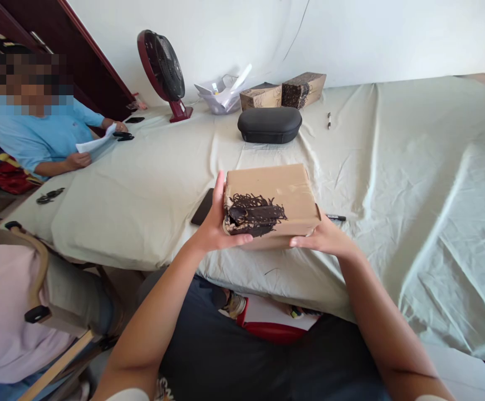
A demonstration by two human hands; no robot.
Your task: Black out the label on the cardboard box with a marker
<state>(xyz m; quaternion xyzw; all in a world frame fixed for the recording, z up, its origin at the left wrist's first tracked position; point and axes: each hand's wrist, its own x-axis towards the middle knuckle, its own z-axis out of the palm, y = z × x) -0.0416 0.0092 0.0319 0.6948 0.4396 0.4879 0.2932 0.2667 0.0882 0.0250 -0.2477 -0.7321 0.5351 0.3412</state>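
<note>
Between my two hands is a brown cardboard box, its near left corner torn and scribbled over with thick black marks. My left hand grips the left end, thumb along the front and fingers against the side. At the right end my right hand holds the box, thumb on the front; its other fingers are mostly hidden. Partly behind my left hand lies a flat dark object. A black marker pokes out beyond my right hand. Whether the box touches the table I cannot tell.
A pale cloth covers the table. Further back are a black zip case, two cardboard boxes, a plastic basket, a small pen and a fan. A person in blue holds paper at the left.
</note>
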